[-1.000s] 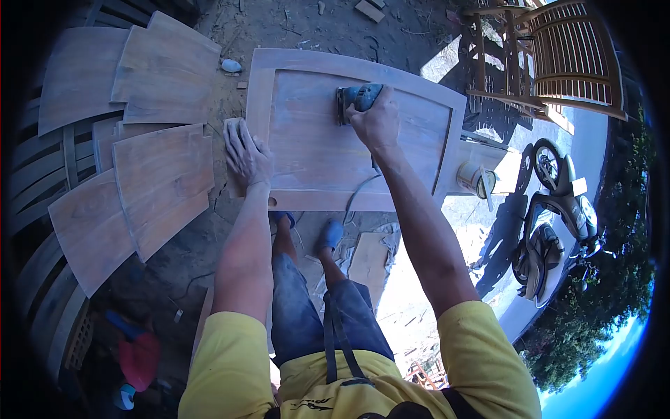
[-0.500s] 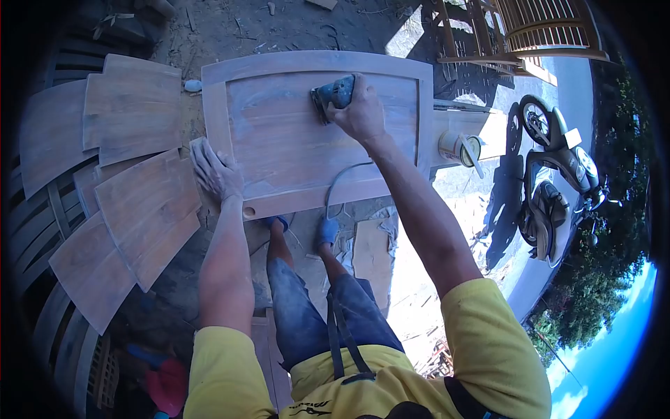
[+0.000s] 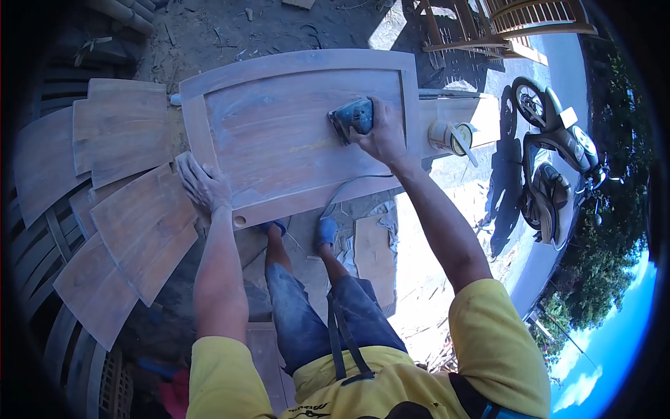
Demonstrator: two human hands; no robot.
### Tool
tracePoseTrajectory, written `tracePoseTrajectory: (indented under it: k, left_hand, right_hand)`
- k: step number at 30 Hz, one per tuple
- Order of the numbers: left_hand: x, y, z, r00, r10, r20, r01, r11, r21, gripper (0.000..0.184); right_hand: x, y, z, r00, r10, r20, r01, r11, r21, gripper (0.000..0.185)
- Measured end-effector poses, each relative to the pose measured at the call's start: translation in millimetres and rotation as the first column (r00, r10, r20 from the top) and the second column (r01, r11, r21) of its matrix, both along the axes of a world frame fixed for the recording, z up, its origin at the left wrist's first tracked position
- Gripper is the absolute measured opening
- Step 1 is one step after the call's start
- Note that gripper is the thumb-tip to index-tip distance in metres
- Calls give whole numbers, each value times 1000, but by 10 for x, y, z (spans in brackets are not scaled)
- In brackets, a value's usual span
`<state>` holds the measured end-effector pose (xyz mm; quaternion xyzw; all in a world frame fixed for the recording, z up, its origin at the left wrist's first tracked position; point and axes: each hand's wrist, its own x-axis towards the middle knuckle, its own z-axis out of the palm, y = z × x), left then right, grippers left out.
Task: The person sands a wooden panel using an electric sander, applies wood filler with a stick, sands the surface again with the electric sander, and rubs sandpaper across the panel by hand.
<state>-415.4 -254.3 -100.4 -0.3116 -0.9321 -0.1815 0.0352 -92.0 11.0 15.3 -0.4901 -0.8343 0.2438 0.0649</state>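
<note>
In the head view, my right hand (image 3: 384, 134) is closed around a teal electric sander (image 3: 354, 119), whose pad is on the recessed face of a framed wooden panel (image 3: 286, 143). From the sander a grey cord (image 3: 340, 190) hangs over the panel's near edge. My left hand (image 3: 204, 183), whitened with dust, grips the panel's left edge near the lower left corner. Its fingertips reach over the outer side and are partly hidden. Close to that corner there is a round hole (image 3: 239, 221) in the frame. Pale dust and reddish-brown wood grain show across the panel.
Several curved wooden boards (image 3: 143, 230) lie overlapped at the left, close to my left hand. An open can (image 3: 450, 136) with a flat stick across it stands right of the panel. Farther right are a motorcycle (image 3: 558, 157) and a slatted wooden chair (image 3: 506, 28). Cardboard (image 3: 375, 255) lies by my feet.
The sander and my right hand have moved right and slightly nearer across the panel. My left hand still holds the left edge. The panel appears shifted left and turned slightly in view.
</note>
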Motion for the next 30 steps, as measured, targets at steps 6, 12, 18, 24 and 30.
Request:
tracePoseTrajectory:
  k: [6, 12, 18, 24, 30]
  left_hand:
    - [8, -7, -48, 1000, 15, -13, -15, 999, -31, 55]
    - [-4, 6, -64, 1000, 11, -18, -11, 1000, -23, 55]
    - [-1, -3, -47, 1000, -10, -6, 10, 1000, -13, 54]
    - [16, -2, -30, 1000, 6, -4, -6, 1000, -25, 54]
    - [16, -9, -54, 1000, 16, -15, -16, 1000, -18, 55]
  right_hand:
    - [633, 302, -128, 978, -204, 40, 202, 978, 46, 83]
    - [525, 615, -105, 960, -274, 58, 273, 962, 30, 75]
    - [404, 823, -152, 964, -261, 42, 255, 961, 108, 68]
    - [754, 393, -89, 950, -276, 143, 282, 959, -16, 78]
    - [1005, -110, -57, 955, -280, 94, 278, 960, 40, 81]
